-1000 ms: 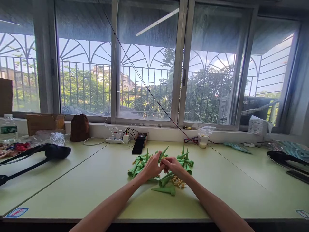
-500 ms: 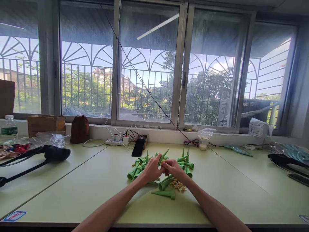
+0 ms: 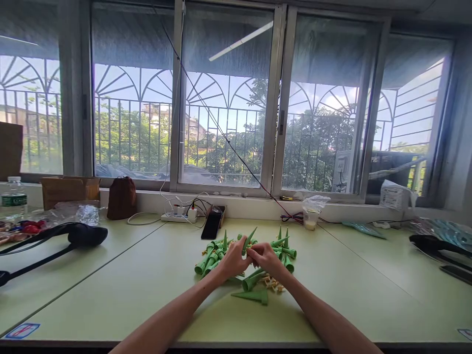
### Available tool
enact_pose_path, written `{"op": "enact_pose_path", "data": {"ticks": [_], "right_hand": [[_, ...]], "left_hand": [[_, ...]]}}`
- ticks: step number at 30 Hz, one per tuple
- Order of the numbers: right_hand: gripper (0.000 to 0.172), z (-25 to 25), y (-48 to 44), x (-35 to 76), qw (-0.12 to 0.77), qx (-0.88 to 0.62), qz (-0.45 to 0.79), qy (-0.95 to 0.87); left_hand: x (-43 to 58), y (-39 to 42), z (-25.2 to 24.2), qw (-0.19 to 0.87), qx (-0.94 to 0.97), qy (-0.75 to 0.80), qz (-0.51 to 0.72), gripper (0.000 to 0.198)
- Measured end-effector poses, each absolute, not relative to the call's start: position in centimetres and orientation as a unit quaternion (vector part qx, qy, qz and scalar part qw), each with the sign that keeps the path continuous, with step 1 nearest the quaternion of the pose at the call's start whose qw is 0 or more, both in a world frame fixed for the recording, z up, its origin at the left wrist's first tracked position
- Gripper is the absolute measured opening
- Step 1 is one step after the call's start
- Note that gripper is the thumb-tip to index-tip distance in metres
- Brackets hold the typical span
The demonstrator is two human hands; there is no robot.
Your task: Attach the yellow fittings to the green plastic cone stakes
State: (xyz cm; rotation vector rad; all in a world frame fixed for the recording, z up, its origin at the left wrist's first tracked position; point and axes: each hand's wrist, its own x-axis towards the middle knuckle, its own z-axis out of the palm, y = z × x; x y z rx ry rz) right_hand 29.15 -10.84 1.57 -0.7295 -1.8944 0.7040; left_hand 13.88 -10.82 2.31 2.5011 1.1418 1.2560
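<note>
My left hand (image 3: 236,258) is wrapped round a green cone (image 3: 250,237) whose pointed end sticks up and to the right. Beside it, my right hand (image 3: 263,255) has its thumb and fingers pinched together at the cone's lower end; whatever they grip is too small to make out. Green cones (image 3: 211,258) lie piled left of my hands, and more green cones (image 3: 288,251) are on the right. Small yellowish pieces (image 3: 272,283) are scattered below my right hand. One green cone (image 3: 250,296) lies on its side nearest the table's front edge.
A black phone (image 3: 211,225) and a white power strip (image 3: 179,216) are at the back. A plastic cup (image 3: 310,219) stands behind on the right. Black straps (image 3: 70,236) lie left, near a brown bag (image 3: 122,197).
The held cone has tilted very slightly; both hands are in nearly the same place.
</note>
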Motion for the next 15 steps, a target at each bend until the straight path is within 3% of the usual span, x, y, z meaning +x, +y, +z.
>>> {"op": "enact_pose_path", "data": {"ticks": [6, 15], "right_hand": [[0.046, 1.35, -10.59, 28.93, 0.493, -0.312, 0.256, -0.770], [0.050, 1.52, -10.14, 28.97, 0.455, -0.234, 0.479, -0.713]], "left_hand": [[13.83, -10.47, 2.16, 0.063, 0.828, 0.359, 0.427, 0.016], [13.91, -10.79, 2.25, 0.034, 0.825, 0.349, 0.443, 0.017]]}}
